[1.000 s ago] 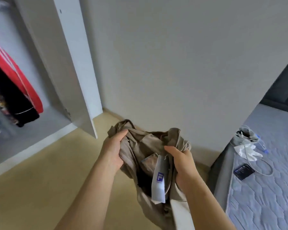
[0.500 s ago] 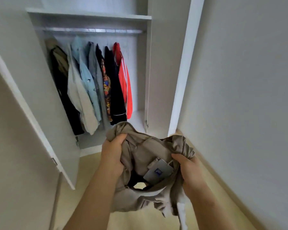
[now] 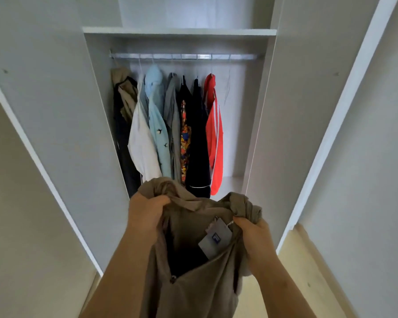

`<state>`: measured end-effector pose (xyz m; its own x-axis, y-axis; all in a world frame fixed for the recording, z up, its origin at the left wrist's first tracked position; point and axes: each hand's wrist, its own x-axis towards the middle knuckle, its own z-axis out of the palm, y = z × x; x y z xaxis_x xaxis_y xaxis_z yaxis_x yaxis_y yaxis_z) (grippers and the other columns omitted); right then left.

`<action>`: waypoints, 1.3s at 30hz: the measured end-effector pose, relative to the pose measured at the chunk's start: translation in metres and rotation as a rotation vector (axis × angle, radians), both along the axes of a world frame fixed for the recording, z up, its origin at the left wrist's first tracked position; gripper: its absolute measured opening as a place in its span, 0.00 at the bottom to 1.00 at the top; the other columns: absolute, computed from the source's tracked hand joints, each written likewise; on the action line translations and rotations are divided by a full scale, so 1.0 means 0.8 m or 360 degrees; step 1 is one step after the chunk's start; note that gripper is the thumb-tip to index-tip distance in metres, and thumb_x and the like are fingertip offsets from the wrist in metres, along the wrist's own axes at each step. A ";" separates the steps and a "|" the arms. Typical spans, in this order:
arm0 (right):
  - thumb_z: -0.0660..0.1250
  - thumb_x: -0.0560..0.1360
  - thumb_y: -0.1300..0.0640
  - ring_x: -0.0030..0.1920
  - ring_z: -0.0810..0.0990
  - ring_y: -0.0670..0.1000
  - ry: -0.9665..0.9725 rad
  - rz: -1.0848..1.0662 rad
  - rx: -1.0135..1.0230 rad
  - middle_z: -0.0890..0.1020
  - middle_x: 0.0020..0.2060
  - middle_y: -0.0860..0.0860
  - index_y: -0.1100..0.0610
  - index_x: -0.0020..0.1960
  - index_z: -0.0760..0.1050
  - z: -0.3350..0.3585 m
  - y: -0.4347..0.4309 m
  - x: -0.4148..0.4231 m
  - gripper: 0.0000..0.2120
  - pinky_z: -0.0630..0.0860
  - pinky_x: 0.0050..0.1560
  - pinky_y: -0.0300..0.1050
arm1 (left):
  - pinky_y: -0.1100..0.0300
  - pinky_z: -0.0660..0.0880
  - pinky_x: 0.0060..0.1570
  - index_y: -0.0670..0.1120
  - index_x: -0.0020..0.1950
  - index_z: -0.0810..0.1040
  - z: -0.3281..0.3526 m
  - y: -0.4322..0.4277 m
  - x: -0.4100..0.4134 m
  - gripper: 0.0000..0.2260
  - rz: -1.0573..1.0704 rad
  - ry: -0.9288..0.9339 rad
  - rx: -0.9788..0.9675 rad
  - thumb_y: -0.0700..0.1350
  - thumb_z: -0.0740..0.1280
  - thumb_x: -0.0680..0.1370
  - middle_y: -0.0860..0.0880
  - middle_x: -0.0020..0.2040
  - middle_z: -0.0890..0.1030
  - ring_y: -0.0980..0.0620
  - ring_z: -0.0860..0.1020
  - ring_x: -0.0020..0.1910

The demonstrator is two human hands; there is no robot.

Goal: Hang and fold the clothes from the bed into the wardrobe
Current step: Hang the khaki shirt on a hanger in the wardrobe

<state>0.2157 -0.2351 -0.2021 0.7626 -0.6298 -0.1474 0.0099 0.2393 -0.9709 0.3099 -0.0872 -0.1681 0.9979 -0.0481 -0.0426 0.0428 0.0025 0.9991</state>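
Left hand [image 3: 147, 214] and right hand [image 3: 254, 232], fingers curled, grip the khaki garment [image 3: 193, 283] (tag [image 3: 215, 241] visible) facing the open wardrobe [image 3: 179, 31].

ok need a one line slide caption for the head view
Left hand and right hand grip a crumpled khaki garment before an open white wardrobe with clothes on its metal rail.

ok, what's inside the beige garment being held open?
A grey hang tag with a blue logo lies inside the beige garment, against its dark interior. The left hand and right hand grip the bunched top edges. Deeper down the fabric closes over, so anything lower is hidden.
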 end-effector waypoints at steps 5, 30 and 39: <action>0.59 0.76 0.69 0.36 0.73 0.53 -0.0019 0.0104 0.0195 0.73 0.35 0.57 0.65 0.43 0.72 -0.004 -0.044 0.082 0.05 0.75 0.38 0.40 | 0.65 0.72 0.28 0.43 0.35 0.73 -0.010 -0.029 0.054 0.10 -0.0024 0.0431 -0.0246 0.31 0.62 0.73 0.46 0.32 0.75 0.50 0.73 0.32; 0.65 0.74 0.67 0.42 0.80 0.57 0.0100 0.0102 0.0008 0.82 0.38 0.56 0.59 0.44 0.78 0.021 -0.198 0.517 0.06 0.77 0.43 0.46 | 0.50 0.74 0.50 0.38 0.39 0.83 0.000 -0.214 0.500 0.09 -0.0783 0.1048 -0.1044 0.42 0.66 0.67 0.40 0.43 0.81 0.44 0.79 0.43; 0.62 0.78 0.59 0.45 0.78 0.50 0.0265 0.0161 -0.0246 0.80 0.47 0.53 0.52 0.45 0.75 0.028 -0.323 0.636 0.05 0.72 0.41 0.40 | 0.53 0.80 0.38 0.42 0.52 0.75 0.022 -0.303 0.629 0.08 -0.0331 0.0585 -0.1433 0.42 0.62 0.75 0.43 0.49 0.77 0.47 0.76 0.43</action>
